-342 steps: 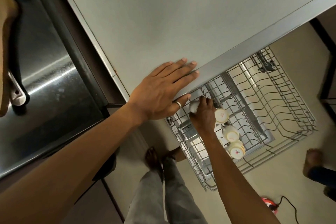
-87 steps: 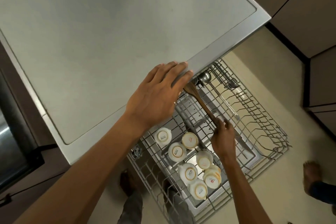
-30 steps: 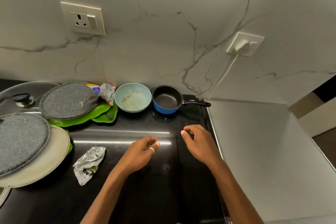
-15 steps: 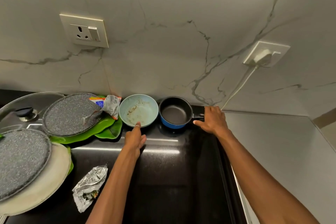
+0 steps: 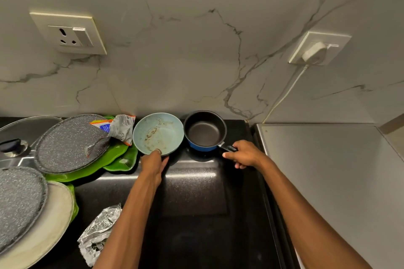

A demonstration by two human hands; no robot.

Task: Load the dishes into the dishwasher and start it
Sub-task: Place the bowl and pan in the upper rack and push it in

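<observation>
Left of the pale blue bowl (image 5: 157, 132), a speckled grey plate (image 5: 70, 144) lies on green plates (image 5: 119, 155), and a crumpled packet (image 5: 119, 128) leans against the bowl's left rim. A foil wrapper (image 5: 98, 233) lies left of the bowl, nearer me. My left hand (image 5: 154, 162) pinches the bowl's near rim, thumb hooked inside; half a second ago only a fingertip touched it. Just right of the bowl stands the blue saucepan (image 5: 204, 130) — my right hand (image 5: 246, 155) grips its handle, now swung toward me.
</observation>
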